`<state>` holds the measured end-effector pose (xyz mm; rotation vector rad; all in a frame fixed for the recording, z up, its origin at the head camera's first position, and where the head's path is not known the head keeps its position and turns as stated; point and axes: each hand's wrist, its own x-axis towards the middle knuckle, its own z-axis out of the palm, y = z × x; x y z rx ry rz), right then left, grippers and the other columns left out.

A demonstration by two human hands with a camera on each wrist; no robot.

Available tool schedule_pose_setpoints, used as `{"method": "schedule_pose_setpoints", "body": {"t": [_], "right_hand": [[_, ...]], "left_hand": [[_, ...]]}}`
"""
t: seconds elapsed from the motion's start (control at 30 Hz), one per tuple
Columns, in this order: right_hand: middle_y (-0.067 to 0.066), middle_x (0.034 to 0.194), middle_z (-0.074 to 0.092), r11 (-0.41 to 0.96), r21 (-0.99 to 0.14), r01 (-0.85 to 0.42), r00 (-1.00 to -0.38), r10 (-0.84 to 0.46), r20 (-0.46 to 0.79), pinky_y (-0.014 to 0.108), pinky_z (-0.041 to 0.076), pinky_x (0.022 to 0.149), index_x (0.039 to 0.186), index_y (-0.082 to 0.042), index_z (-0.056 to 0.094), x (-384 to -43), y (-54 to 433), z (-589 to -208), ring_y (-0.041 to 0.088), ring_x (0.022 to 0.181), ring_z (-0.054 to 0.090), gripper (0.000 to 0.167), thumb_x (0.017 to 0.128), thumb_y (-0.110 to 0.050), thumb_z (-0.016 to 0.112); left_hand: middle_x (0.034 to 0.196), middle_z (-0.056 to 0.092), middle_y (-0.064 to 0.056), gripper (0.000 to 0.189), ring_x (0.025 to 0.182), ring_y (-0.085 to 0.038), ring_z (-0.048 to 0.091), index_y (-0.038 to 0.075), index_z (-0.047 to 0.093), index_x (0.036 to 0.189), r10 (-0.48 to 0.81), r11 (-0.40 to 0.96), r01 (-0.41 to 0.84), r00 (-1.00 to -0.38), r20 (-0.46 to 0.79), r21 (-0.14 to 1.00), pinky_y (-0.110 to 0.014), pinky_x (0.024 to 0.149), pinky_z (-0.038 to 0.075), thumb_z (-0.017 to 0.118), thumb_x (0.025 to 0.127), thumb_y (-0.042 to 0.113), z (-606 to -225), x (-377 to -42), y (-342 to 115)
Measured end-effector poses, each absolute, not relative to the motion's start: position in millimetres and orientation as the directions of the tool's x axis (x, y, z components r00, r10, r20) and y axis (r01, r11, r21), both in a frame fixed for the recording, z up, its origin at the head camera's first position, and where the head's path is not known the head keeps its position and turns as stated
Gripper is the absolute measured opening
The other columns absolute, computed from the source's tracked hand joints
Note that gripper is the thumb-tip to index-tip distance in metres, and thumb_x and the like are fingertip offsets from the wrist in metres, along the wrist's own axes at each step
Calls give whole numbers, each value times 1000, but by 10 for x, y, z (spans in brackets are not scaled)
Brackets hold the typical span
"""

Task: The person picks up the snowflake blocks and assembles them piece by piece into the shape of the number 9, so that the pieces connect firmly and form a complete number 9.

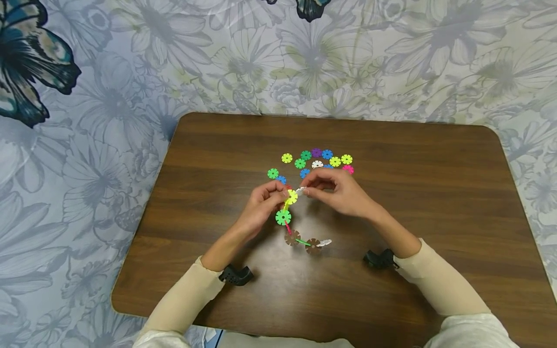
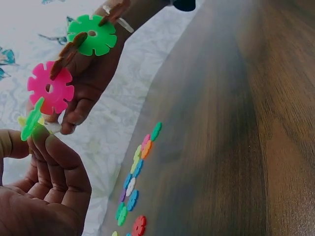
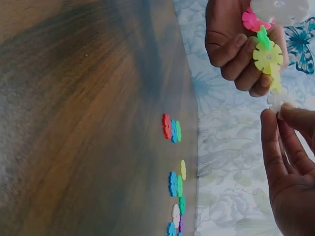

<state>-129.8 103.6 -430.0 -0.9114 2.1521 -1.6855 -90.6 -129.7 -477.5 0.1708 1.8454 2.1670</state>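
Observation:
A chain of slotted, flower-shaped plastic discs hangs from my left hand point(image 1: 260, 205). Its thumb and fingers pinch the chain at the yellow discs point(image 1: 292, 196) near the top. Below come a green disc point(image 1: 283, 217), an edge-on pink disc point(image 1: 287, 227), brown discs point(image 1: 313, 246) with a green one between them, and a white disc point(image 1: 324, 243) at the tail. My right hand point(image 1: 341, 193) pinches another white disc point(image 3: 276, 100) between thumb and fingertips. That disc meets the edge of a yellow one; whether their slots interlock I cannot tell.
Loose discs in several colours, among them a purple disc point(image 1: 316, 152) and a light green disc point(image 1: 272, 173), lie on the brown wooden table point(image 1: 196, 169) beyond my hands. Black wrist devices point(image 1: 236, 275) sit on both forearms. Flower-patterned cloth point(image 1: 243, 63) is behind the table.

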Motion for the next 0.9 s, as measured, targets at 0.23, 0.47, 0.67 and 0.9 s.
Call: {"method": "schedule_pose_setpoints", "body": {"t": [0.23, 0.47, 0.67, 0.9], "right_hand": [[5, 87, 74, 161, -914, -372, -768, -606, 207, 34, 62, 76, 93, -5, 73, -1253, 1047, -4313, 22, 77, 70, 7, 89, 1, 74], [3, 83, 74, 168, -888, -428, -736, -635, 234, 34, 61, 72, 88, -8, 73, -1309, 1084, -4449, 16, 73, 68, 13, 86, 5, 75], [-7, 85, 74, 188, -858, -477, -693, -682, 236, 29, 60, 74, 92, -17, 75, -1360, 1107, -4565, 8, 76, 69, 10, 89, -8, 77], [-10, 86, 72, 130, -863, -488, -665, -696, 271, 27, 59, 74, 96, -17, 76, -1399, 1132, -4512, 17, 78, 69, 9, 90, -11, 77]], "left_hand": [[75, 56, -5, 13, 66, -11, 50, -4, 58, 95, 339, -47, -132, -935, -109, 990, -22, 62, 43, 59, 100, 8, -4749, -905, -1298], [78, 58, -5, 11, 66, -21, 52, -4, 60, 97, 398, 46, -101, -911, -111, 994, -24, 60, 46, 59, 100, 7, -4721, -915, -1296], [79, 56, -10, 10, 64, -17, 51, -4, 58, 96, 422, 44, -112, -899, -120, 993, -23, 59, 45, 59, 100, 5, -4732, -915, -1311], [82, 54, -24, 11, 68, -38, 50, 1, 60, 97, 452, 45, -105, -885, -114, 993, -29, 60, 48, 59, 101, 12, -4675, -928, -1312]]}}
